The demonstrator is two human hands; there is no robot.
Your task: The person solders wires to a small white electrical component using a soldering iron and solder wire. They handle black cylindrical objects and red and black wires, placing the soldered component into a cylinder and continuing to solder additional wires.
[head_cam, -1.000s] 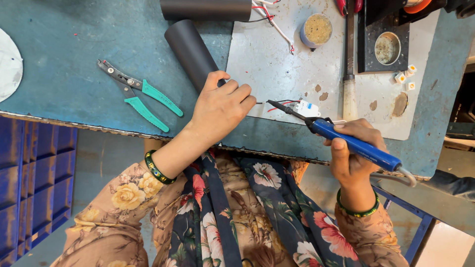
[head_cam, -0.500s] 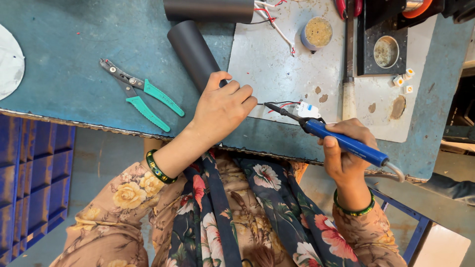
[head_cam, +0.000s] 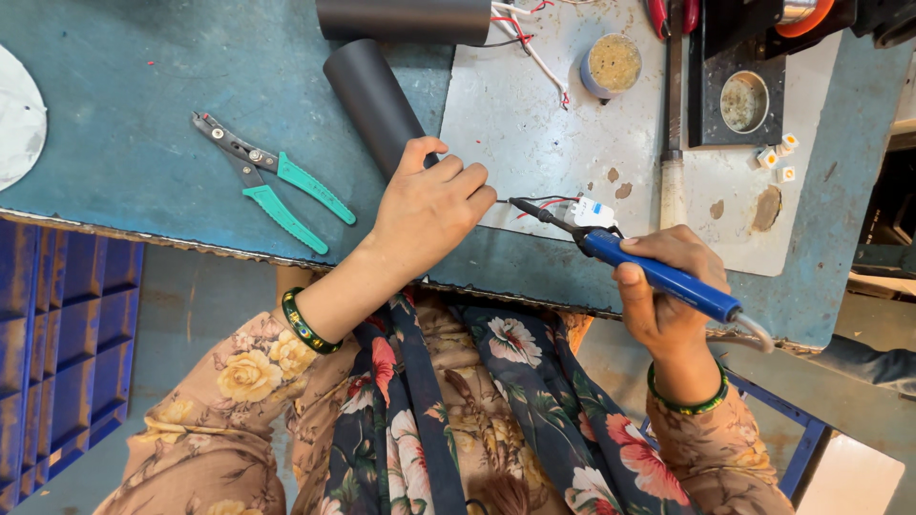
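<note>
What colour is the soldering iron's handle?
Blue, seen clearly in the head view: soldering iron.

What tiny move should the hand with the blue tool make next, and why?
Probably ease the soldering iron in the right hand a touch further left, so its tip meets the thin wire end the left hand pinches. The tip sits just short of those fingers, beside the small white part with red wires.
</note>
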